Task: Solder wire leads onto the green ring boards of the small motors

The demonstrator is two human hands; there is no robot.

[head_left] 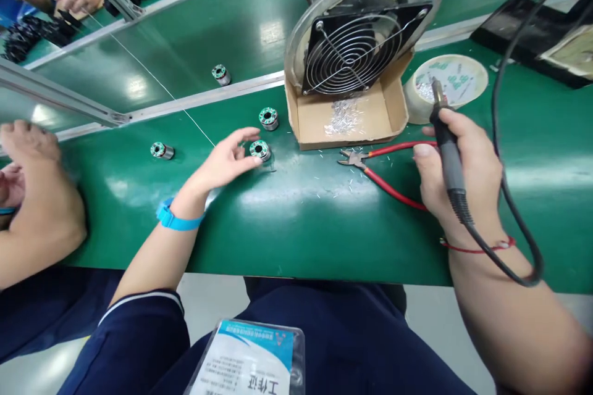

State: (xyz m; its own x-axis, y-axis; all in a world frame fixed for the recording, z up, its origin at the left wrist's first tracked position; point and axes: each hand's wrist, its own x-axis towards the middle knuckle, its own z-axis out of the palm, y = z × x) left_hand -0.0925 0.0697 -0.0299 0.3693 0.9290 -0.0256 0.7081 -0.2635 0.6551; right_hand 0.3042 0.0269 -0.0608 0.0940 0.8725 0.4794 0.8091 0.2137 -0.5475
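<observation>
My left hand (227, 159) is at a small round metal part with a green circuit board on top (260, 149), standing on the bench. Its thumb is at the part's near edge and the index finger reaches past the far side, the fingers apart. A similar part (268, 118) stands just behind. My right hand (467, 166) is closed around a soldering iron (447, 148). The iron's tip is over a wide tape roll (419, 102) with shiny bits on its inner face. Red-handled cutting pliers (356, 159) lie with open jaws between my hands, their handle ends hidden by my right hand.
A fan with a wire guard (347, 65) stands in a cardboard tray (315, 129) holding cut metal pins. Two more round parts, one nearer (162, 150) and one beyond the rail (221, 74), stand leftward. A black cable (498, 99) loops at right. Another person's arm (44, 197) rests at left.
</observation>
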